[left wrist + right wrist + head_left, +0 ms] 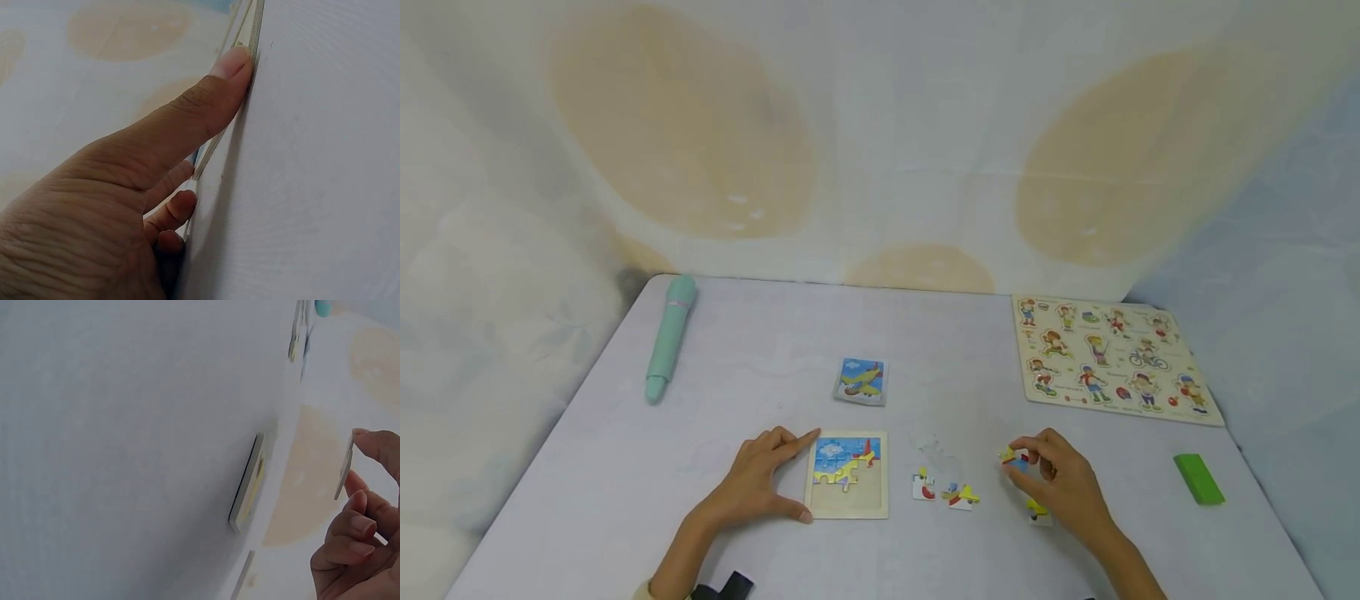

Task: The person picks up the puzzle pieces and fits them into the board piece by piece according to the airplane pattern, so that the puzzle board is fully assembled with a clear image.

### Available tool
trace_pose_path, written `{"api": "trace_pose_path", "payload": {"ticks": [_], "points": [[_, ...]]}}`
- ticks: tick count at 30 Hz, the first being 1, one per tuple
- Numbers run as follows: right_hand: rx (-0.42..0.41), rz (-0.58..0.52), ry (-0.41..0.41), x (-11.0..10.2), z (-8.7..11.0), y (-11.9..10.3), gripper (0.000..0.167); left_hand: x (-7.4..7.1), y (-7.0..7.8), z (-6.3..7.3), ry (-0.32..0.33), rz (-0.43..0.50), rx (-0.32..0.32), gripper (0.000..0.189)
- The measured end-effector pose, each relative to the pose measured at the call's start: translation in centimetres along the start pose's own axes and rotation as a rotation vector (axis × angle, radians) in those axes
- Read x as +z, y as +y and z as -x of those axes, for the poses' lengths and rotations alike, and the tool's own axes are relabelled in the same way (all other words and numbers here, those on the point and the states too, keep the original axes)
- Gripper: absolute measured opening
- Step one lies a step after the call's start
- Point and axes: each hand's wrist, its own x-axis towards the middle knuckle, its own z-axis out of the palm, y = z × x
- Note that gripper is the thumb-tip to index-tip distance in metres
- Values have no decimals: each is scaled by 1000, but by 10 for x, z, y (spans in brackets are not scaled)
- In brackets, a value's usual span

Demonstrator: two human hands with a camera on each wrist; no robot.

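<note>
One puzzle piece (1017,460) pinched by right fingers (1037,446), one tray (861,502) touched by spread left fingers (795,448)

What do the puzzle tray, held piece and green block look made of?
Puzzle tray: likely matte plywood, from its tan, layered-looking edge.
Held piece: thin wood or stiff board, pale-edged, printed face.
Green block: smooth, evenly coloured; painted wood or plastic, can't tell.

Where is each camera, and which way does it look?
Head: worn on the head, facing forward and down at the table; left-hand grip, right-hand grip and forearms show.
Left wrist: worn there, looking at the wooden tray's edge; only the left-hand grip shows.
Right wrist: worn there, looking at a pinched puzzle piece; only the right-hand grip shows.
Shared: head and right wrist both show that piece.
</note>
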Motion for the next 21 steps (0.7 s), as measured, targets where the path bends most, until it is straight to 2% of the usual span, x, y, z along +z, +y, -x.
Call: {"api": "trace_pose_path", "payload": {"ticks": [5, 21], "points": [[-42, -27, -20, 9, -4, -12, 29, 0, -1, 0, -3, 4, -1, 109], [-100, -100, -61, 31, -14, -36, 31, -1, -1, 0, -4, 10, 12, 108]]}}
